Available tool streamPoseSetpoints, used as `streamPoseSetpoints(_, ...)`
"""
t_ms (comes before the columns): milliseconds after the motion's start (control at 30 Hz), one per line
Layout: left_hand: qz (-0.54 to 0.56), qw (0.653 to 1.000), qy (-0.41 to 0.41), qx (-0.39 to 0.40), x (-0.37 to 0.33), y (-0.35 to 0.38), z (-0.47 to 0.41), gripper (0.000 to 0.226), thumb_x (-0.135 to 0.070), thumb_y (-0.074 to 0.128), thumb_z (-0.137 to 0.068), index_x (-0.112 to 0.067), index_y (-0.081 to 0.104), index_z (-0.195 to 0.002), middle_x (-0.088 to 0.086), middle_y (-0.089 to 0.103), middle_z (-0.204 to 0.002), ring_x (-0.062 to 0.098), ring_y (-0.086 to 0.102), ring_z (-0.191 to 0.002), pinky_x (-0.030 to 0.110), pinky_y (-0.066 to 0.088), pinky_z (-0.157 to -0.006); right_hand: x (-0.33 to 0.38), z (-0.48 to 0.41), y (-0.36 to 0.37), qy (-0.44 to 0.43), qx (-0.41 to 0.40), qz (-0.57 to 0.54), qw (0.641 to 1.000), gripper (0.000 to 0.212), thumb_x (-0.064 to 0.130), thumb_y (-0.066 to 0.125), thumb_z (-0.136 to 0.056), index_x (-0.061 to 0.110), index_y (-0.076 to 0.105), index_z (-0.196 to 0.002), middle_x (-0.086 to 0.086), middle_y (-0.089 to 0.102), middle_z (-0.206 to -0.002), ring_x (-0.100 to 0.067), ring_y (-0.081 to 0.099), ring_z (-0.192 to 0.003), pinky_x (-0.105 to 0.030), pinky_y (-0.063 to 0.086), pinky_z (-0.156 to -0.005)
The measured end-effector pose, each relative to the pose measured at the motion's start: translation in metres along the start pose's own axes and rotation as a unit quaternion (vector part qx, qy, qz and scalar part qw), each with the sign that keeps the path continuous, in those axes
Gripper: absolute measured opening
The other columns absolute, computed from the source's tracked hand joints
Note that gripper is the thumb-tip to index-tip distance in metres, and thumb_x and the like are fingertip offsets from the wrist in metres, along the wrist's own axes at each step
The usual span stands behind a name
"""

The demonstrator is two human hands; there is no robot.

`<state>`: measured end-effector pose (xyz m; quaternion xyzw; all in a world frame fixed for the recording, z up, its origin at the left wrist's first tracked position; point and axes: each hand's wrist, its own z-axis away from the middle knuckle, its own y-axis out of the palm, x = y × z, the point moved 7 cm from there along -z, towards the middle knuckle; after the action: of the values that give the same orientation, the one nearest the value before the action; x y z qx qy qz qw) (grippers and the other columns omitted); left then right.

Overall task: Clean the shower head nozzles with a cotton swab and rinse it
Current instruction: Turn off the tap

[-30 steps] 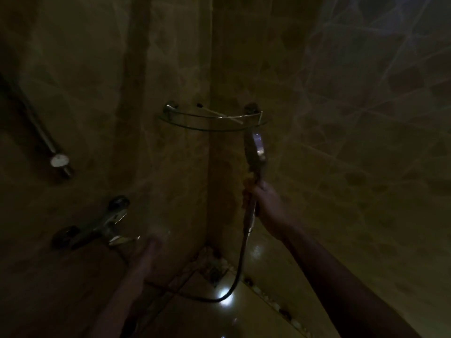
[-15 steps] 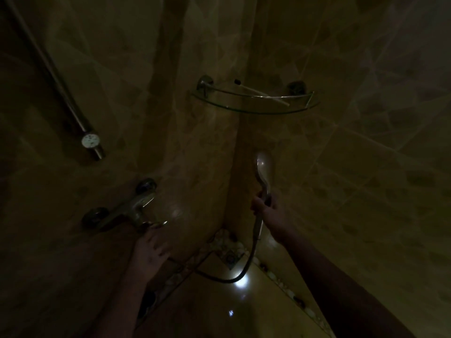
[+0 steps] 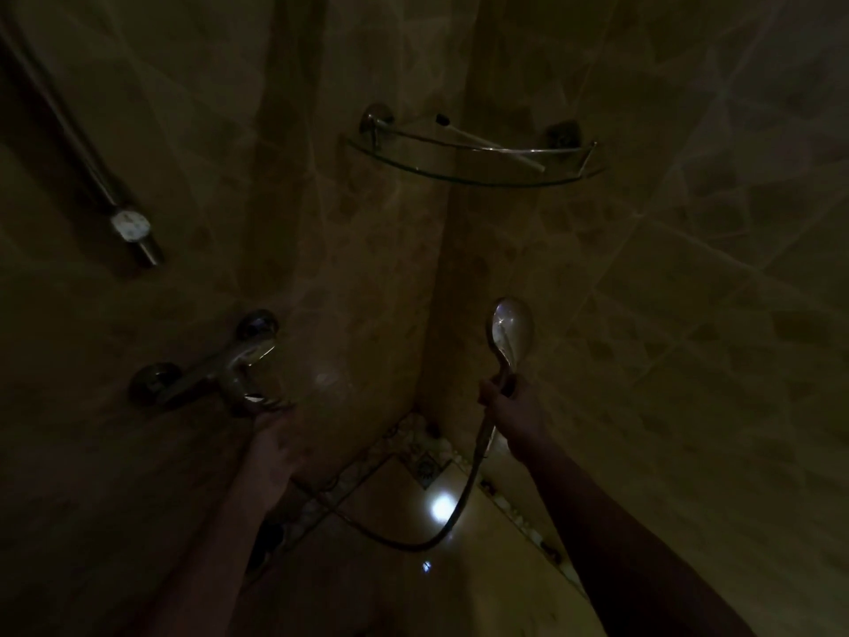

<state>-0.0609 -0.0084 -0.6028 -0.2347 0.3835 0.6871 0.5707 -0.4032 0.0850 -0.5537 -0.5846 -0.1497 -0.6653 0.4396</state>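
1. The right hand (image 3: 510,409) is clenching the handle of the shower head (image 3: 511,331), holding it upright before the tiled corner, the round head rising above the fist.
2. The hose (image 3: 455,512) is hanging from the handle, looping low over the floor and curving back toward the left wall.
3. The left hand (image 3: 275,434) is reaching up to the lever under the mixer tap (image 3: 216,370) on the left wall. In this dim light I cannot tell whether its fingers are gripping or merely touching.
4. A bright spot of light (image 3: 442,507) is glaring off the floor beside the hose loop, with a square drain (image 3: 425,466) just beyond it.
5. Higher in the corner, a glass shelf (image 3: 478,177) is carrying the cotton swab (image 3: 491,142), a thin pale stick with a dark tip, well apart from the shower head.
6. A metal rail (image 3: 92,177) is slanting across the upper left wall.
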Motion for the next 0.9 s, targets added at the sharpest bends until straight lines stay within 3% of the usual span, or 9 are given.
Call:
streamPoseSetpoints(233,-0.004,1.0,0.015,-0.025,0.001,0.002,0.021,0.021,-0.019,0.045,-0.1,-0.029,0.052,-0.083,-0.005,0.06,-0.087,0.014,0.056,-0.073,0.029,0.04,-0.067,-0.007,0.005,-0.006,-0.018,0.026,0.02,0.999,0.019,0.023,0.062,-0.095,0.022,0.056,-0.078,-0.005,0.065,-0.076,-0.025,0.064,-0.078,-0.048,0.054,-0.077)
streamPoseSetpoints(433,-0.001,1.0,-0.006,-0.028,-0.009,0.014,0.032,0.016,-0.025,0.044,-0.101,-0.027,0.054,-0.088,-0.004,0.058,-0.089,0.016,0.054,-0.076,0.03,0.042,-0.069,-0.017,-0.003,-0.016,-0.006,0.019,0.013,1.0,0.008,0.027,0.065,-0.09,0.027,0.058,-0.086,-0.002,0.067,-0.085,-0.029,0.068,-0.088,-0.053,0.054,-0.083)
streamPoseSetpoints(533,-0.023,0.999,-0.008,-0.031,-0.011,0.015,0.035,0.015,-0.022,0.046,-0.101,-0.025,0.052,-0.087,-0.003,0.057,-0.089,0.015,0.055,-0.076,0.031,0.042,-0.067,-0.023,-0.008,-0.019,-0.002,0.019,0.007,1.0,0.008,0.025,0.065,-0.091,0.025,0.057,-0.09,-0.004,0.066,-0.085,-0.03,0.068,-0.086,-0.049,0.055,-0.079)
streamPoseSetpoints(700,-0.047,0.999,-0.011,-0.02,-0.016,0.014,0.04,0.017,-0.024,0.046,-0.1,-0.023,0.057,-0.087,-0.005,0.059,-0.09,0.013,0.055,-0.077,0.03,0.042,-0.071,-0.028,-0.01,-0.026,-0.002,0.006,0.021,1.0,0.015,0.035,0.066,-0.084,0.025,0.058,-0.091,-0.01,0.069,-0.093,-0.033,0.068,-0.09,-0.053,0.055,-0.081)
streamPoseSetpoints(833,-0.051,0.998,-0.017,-0.015,-0.02,0.01,0.04,0.022,-0.024,0.044,-0.101,-0.022,0.059,-0.087,-0.004,0.063,-0.086,0.013,0.054,-0.076,0.031,0.043,-0.071,-0.036,-0.017,-0.027,-0.013,0.0,0.028,1.0,0.024,0.042,0.063,-0.074,0.022,0.059,-0.087,-0.013,0.069,-0.088,-0.037,0.068,-0.086,-0.055,0.055,-0.077)
streamPoseSetpoints(900,-0.054,0.998,-0.024,-0.003,-0.021,0.009,0.039,0.022,-0.024,0.043,-0.101,-0.021,0.06,-0.089,-0.011,0.07,-0.075,0.011,0.051,-0.072,0.028,0.044,-0.066,-0.028,-0.011,-0.028,-0.019,0.001,0.051,0.999,0.023,0.041,0.062,-0.078,0.018,0.063,-0.085,-0.011,0.07,-0.081,-0.032,0.069,-0.08,-0.047,0.055,-0.068)
